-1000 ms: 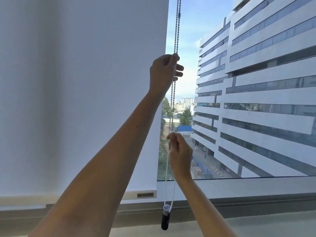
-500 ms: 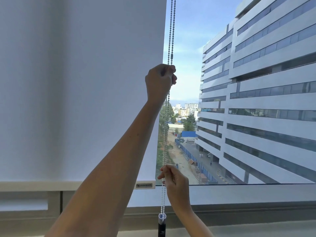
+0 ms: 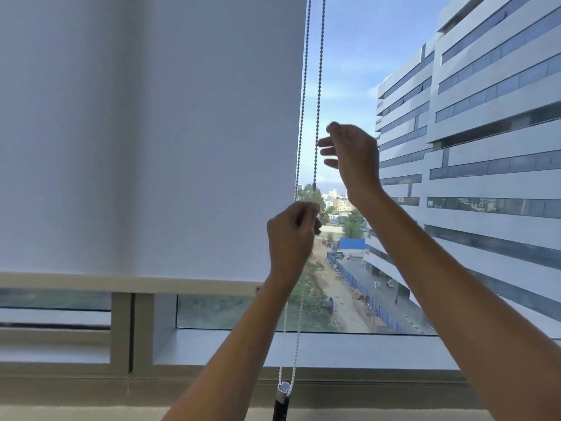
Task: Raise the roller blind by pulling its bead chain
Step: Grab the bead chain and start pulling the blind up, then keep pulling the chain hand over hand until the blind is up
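The white roller blind (image 3: 151,132) covers the left of the window, and its bottom bar (image 3: 121,282) hangs a little above the sill. The bead chain (image 3: 318,86) drops in two strands along the blind's right edge to a dark weight (image 3: 280,399) at the bottom. My left hand (image 3: 291,238) is closed around the chain just below mid-height, in front of the blind's lower right corner. My right hand (image 3: 353,153) is higher and to the right. Its fingers are spread, their tips beside the right strand and not closed on it.
Below the blind, a strip of glass shows above the white window sill (image 3: 334,347), with a grey frame post (image 3: 123,329) at the left. Outside the glass, a tall office building (image 3: 485,147) stands to the right, and a road lies far below.
My left hand has pulled the chain down from high up. My right hand has let go low down and risen above the left. The blind's bottom bar sits higher, showing more glass.
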Motion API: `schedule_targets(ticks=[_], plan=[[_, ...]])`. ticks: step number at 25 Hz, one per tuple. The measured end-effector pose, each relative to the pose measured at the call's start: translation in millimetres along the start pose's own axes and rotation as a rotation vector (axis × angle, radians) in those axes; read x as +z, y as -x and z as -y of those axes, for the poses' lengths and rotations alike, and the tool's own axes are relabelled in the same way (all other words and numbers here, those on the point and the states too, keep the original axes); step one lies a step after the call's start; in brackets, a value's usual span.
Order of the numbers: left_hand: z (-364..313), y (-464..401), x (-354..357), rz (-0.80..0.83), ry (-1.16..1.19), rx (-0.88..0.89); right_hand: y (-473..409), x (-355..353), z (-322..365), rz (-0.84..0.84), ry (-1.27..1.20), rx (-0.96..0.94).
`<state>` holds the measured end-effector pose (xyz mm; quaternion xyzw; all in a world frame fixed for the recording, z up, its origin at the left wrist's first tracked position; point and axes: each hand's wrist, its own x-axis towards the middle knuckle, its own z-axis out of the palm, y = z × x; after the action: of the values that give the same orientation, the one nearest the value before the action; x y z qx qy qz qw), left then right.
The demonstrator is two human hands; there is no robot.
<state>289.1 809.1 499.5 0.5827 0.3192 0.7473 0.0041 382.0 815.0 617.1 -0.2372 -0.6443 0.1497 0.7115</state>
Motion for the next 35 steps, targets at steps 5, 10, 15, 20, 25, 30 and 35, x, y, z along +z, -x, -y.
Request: schedule_targets(ticks=[5,10,15,20,25,30,35], plan=[[20,55,0,-0.005,0.031,-0.066,-32,12,29,0.054,-0.063,0.049],[27,70,-6,0.028,0.035,-0.132,-36,17,32,0.052,-0.031,0.082],[26,53,-15,0.156,0.038,-0.219,-36,8,30,0.027,-0.003,0.028],[-6,2,-21,0.235,0.128,-0.151,-19,7,17,0.009,0.036,-0.021],[-50,-87,-9,0.121,0.132,-0.108,50,-2,-37,0.054,0.159,-0.048],[-69,-142,6,0.381,0.343,-0.312,127,-4,-85,0.132,0.096,0.065],[-68,-149,16,0.243,0.501,-0.36,186,-5,-117,0.188,0.062,0.148]])
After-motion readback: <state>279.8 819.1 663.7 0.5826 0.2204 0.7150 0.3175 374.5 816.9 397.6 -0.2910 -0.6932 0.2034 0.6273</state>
